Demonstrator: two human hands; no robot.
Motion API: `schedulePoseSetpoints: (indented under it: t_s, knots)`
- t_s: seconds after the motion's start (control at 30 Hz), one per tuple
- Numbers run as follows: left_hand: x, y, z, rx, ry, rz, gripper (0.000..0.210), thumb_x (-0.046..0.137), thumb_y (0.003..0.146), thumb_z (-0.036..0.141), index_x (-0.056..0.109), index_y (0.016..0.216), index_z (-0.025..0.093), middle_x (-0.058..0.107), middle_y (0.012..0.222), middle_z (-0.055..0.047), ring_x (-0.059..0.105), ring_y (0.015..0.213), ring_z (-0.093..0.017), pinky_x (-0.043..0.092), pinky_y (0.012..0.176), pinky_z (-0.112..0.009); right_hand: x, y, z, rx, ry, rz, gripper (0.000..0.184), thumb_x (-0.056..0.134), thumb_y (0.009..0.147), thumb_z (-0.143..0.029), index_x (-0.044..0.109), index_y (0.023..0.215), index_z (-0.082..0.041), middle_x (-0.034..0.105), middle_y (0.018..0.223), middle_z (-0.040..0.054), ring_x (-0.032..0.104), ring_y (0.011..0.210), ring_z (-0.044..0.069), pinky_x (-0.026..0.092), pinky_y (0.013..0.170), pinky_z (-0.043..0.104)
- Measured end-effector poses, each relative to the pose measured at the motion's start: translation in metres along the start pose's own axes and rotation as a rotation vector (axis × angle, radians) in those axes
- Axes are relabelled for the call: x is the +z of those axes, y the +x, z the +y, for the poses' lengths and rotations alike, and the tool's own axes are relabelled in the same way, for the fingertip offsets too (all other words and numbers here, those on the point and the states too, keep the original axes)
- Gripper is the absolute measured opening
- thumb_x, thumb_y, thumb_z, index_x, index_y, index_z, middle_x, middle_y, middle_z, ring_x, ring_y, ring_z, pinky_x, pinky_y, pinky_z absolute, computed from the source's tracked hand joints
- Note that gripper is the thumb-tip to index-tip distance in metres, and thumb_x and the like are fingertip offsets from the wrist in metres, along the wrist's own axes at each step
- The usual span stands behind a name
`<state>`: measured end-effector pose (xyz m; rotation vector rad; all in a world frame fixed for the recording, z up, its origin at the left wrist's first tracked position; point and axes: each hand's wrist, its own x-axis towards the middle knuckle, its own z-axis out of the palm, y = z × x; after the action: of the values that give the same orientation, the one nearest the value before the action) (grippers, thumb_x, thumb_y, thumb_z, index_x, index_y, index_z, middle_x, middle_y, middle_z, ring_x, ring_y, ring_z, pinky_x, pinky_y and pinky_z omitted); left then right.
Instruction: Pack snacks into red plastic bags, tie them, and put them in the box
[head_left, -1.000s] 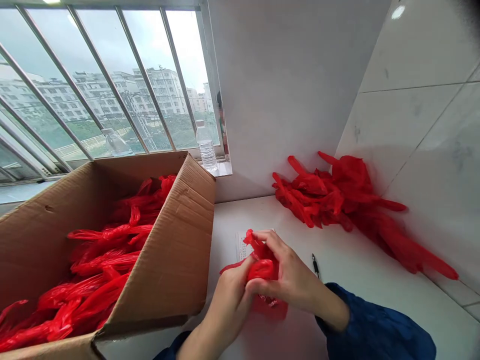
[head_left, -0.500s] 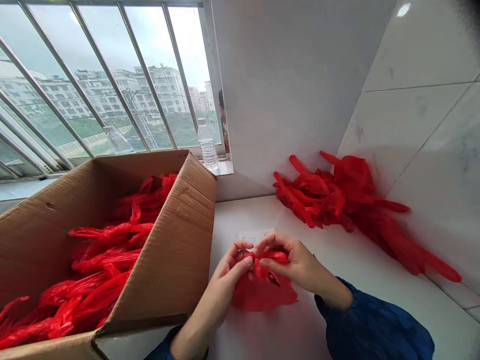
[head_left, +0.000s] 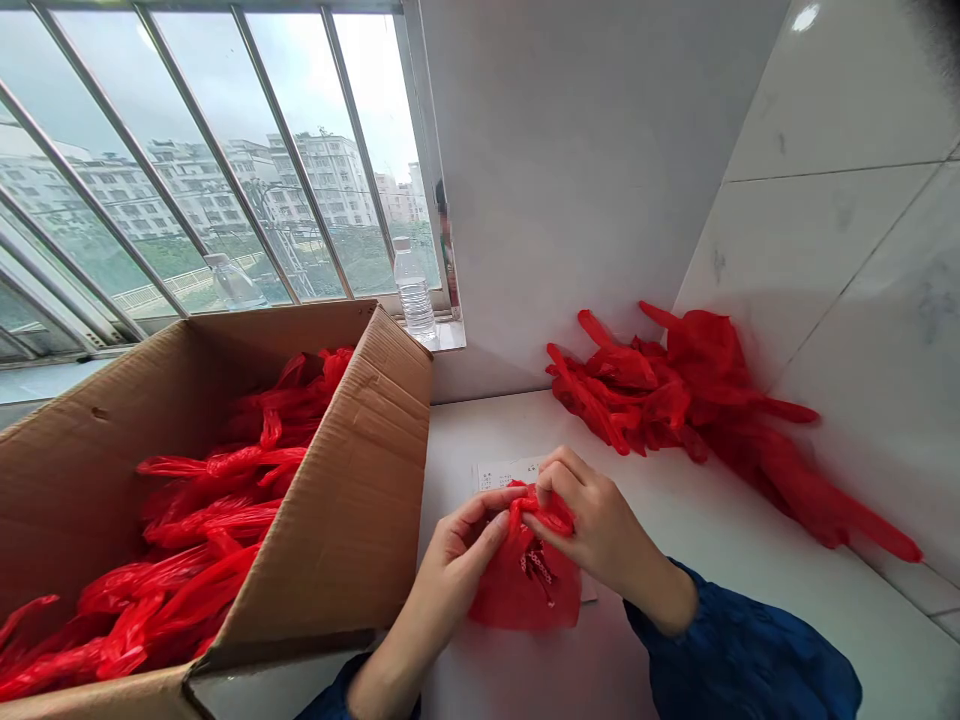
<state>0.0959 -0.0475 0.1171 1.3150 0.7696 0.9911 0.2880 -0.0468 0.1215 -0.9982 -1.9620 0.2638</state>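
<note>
Both hands pinch the gathered top of a thin red plastic bag [head_left: 491,600] over the white table. My left hand [head_left: 457,550] grips the neck of the bag from the left side, thumb and fingers closed on it. My right hand [head_left: 592,510] holds a folded, twisted part of the same bag, its fingers curled in. Through the film a small dark, patterned item [head_left: 537,565] shows; its kind I cannot make out. Partly under the bag lies a printed sheet of paper [head_left: 499,472].
A cardboard box [head_left: 352,480] at left holds several knotted red bags [head_left: 225,520]. Loose red bags [head_left: 637,390] lie heaped in the back right corner against the tiled wall [head_left: 847,250]. A clear bottle [head_left: 415,295] stands on the sill by the barred window [head_left: 292,150].
My right hand has risen slightly, its fingers curling more around the bag's top. The bag has turned, and more of the dark item shows through. My left hand stays close to its place.
</note>
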Motion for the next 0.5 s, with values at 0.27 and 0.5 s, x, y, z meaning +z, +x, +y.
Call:
schedulePoseSetpoints:
  t_s: [0.27,0.5]
  knots:
    - [-0.015,0.002,-0.002,0.418,0.768,0.212,0.022,0.052,0.1,0.023,0.073,0.106,0.023,0.068,0.106,-0.005,0.065,0.098,-0.019,0.051,0.087,-0.029,-0.037,0.0,0.017,0.31,0.144,-0.295,0.034,0.067,0.092,-0.039,0.045,0.071,-0.022,0.049,0.07,-0.0055,0.045,0.066,0.013,0.033,0.062,0.026]
    - [-0.032,0.005,-0.006,0.421,1.316,0.322,0.027,0.042,0.101,0.019,0.068,0.098,0.02,0.069,0.098,-0.006,0.065,0.09,-0.021,0.054,0.077,-0.033,-0.063,-0.018,0.056,0.648,0.291,-0.608,0.033,0.074,0.08,-0.037,0.048,0.067,-0.021,0.058,0.059,-0.005,0.051,0.056,0.012,0.031,0.052,0.024]
